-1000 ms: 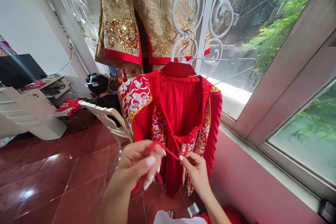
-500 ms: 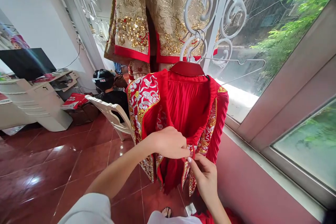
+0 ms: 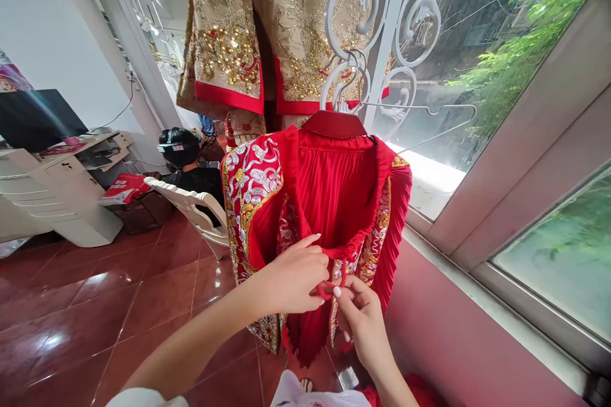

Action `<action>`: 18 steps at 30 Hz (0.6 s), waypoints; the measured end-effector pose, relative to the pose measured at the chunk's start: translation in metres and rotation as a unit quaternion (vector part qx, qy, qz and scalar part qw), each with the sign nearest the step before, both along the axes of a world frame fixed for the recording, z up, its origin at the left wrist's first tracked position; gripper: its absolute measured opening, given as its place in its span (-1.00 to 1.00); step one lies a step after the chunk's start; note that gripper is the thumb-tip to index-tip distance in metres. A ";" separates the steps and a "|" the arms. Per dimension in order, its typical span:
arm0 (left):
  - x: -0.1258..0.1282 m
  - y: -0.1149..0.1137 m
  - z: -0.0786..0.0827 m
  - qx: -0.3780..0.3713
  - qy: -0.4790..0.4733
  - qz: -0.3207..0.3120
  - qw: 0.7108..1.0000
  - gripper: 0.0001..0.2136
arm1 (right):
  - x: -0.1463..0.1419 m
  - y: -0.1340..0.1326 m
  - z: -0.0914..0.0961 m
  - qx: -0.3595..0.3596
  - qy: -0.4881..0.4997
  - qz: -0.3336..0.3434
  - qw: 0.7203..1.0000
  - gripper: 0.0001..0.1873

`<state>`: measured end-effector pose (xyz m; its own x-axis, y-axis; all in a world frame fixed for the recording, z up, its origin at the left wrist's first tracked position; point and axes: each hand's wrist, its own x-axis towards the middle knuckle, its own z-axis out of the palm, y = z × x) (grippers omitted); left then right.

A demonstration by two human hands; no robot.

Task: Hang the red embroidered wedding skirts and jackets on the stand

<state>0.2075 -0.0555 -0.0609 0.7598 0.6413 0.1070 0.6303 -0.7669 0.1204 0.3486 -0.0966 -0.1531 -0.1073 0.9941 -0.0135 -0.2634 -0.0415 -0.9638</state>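
Note:
A red pleated garment with silver and gold embroidered panels [image 3: 329, 184] hangs from a red hanger [image 3: 333, 124] in front of me. At its front waistband a thin red cord [image 3: 326, 290] is looped between my hands. My left hand [image 3: 298, 276] is closed on the cord from the left, its index finger raised. On the right, my right hand [image 3: 359, 311] pinches the cord between thumb and fingertips. Part of the cord is hidden by my fingers, so I cannot tell whether it is knotted.
A gold sequined garment [image 3: 296, 44] hangs behind, by white scrollwork [image 3: 358, 13]. An unused wire hanger [image 3: 429, 111] sticks out right, near the window. Left are a white chair [image 3: 195, 206], a seated person [image 3: 184, 152] and a desk [image 3: 62, 184]. Red cloth lies on the floor below.
My hands have moved slightly apart, and a loop of red cord now shows between them. The left index finger has lifted. The view has shifted a little.

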 end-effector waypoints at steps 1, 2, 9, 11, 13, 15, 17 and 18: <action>-0.003 -0.002 -0.003 -0.009 -0.035 0.003 0.999 -0.96 | 0.000 0.001 0.000 -0.012 0.024 0.020 0.999 -0.63; -0.006 -0.005 -0.007 -0.021 -0.070 0.013 0.997 -0.86 | 0.001 0.002 0.000 -0.018 0.048 0.035 0.998 -0.62; 0.007 -0.028 -0.077 -0.136 -0.442 0.228 0.857 -0.37 | -0.003 0.002 -0.002 -0.021 0.072 0.032 0.997 -0.66; 0.018 -0.034 -0.097 -0.254 -0.532 0.242 0.770 -0.43 | -0.005 0.004 -0.004 0.034 0.006 0.002 0.999 -0.72; 0.023 -0.037 -0.109 -0.329 -0.570 0.258 0.708 -0.50 | -0.006 0.005 -0.006 0.085 -0.093 -0.018 0.992 -0.77; 0.021 -0.037 -0.116 -0.358 -0.564 0.274 0.691 -0.54 | -0.006 0.007 -0.007 0.107 -0.182 -0.019 0.977 -0.77; 0.013 -0.035 -0.119 -0.381 -0.538 0.273 0.701 -0.57 | -0.004 0.008 -0.007 0.114 -0.235 -0.033 0.965 -0.75; 0.007 -0.033 -0.120 -0.392 -0.528 0.271 0.703 -0.58 | -0.004 0.009 -0.007 0.119 -0.250 -0.044 0.960 -0.74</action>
<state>0.2146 -0.0887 -0.1810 0.1447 0.9822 -0.1201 0.0456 0.1146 0.9924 0.3451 -0.0875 -0.1600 -0.0617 0.9803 0.1878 0.2424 0.1972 -0.9499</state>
